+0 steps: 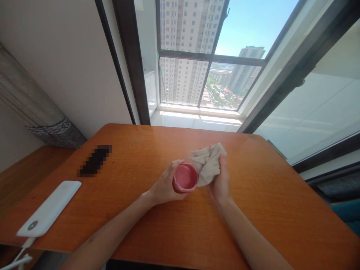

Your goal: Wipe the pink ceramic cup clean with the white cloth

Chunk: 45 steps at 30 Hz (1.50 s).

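A pink cup [186, 177] is tilted so that its open top faces me, and no contents show inside. My left hand [168, 184] is closed around the cup's left side, thumb below and fingers above. Just to the right, my right hand [222, 183] grips a crumpled pale beige cloth [208, 165], thumb on the near side and most fingers hidden behind it. The cloth's left edge lies against or very close to the cup's right rim. Both hands are over the middle of the wooden table.
The brown wooden table [270, 210] spreads beneath my arms. On its left side lie a white power bank [50, 208] with a white cable [24, 249] and a blurred-out dark object [95, 161]. Beyond the far edge stands a large window [210, 58]; a curtain [42, 101] hangs at left.
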Available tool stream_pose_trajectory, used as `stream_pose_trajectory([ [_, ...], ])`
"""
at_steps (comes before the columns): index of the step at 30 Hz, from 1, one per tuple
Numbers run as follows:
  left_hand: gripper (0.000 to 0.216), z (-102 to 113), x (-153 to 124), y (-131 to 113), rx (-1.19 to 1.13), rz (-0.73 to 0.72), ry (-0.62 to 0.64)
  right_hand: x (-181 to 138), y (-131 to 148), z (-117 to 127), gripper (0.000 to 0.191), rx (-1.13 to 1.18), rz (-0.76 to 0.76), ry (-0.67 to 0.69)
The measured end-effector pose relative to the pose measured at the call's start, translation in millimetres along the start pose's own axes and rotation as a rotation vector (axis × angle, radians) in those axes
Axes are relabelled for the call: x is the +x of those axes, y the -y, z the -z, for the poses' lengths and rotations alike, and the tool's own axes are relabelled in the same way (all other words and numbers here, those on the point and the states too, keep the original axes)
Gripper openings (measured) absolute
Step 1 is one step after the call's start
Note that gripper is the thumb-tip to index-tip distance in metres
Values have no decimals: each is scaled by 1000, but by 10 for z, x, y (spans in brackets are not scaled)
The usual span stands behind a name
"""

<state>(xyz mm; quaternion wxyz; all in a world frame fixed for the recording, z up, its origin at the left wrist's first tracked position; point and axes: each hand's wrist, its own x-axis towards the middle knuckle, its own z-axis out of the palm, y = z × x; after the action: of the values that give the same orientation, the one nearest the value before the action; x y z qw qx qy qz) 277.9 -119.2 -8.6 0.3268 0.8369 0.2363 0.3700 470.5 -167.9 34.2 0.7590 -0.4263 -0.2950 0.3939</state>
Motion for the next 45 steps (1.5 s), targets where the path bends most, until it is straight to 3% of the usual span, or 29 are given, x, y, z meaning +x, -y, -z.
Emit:
stream_pose_trajectory([
  [4,109,-54,-2,31,0,37,0,31,36,81,54,-143,79,12],
  [9,113,-48,17,95,-60,155,-20,42,30,220,39,-695,320,160],
  [12,110,-22,16,163,-65,195,-42,69,-9,331,37,-914,459,258],
  [24,127,-87,7,393,22,301,-61,-144,-227,613,53,-1452,480,512],
  [27,123,-65,-11,386,-34,300,-93,-180,-292,653,70,-1464,423,607],
  [29,98,-29,-19,374,-84,286,-141,-154,-296,646,77,-1435,384,604],
  [32,54,31,-11,353,-61,220,-289,-60,-213,549,64,-1386,410,527],
  [34,40,56,1,331,27,148,-354,-9,-151,437,55,-1362,477,575],
  [37,35,56,9,284,132,64,-337,-11,-164,262,40,-1375,531,687],
  [41,41,31,-5,245,166,42,-314,-68,-314,121,10,-1299,459,657],
  [45,42,31,-18,283,160,51,-351,41,-226,126,15,-1155,455,521],
])
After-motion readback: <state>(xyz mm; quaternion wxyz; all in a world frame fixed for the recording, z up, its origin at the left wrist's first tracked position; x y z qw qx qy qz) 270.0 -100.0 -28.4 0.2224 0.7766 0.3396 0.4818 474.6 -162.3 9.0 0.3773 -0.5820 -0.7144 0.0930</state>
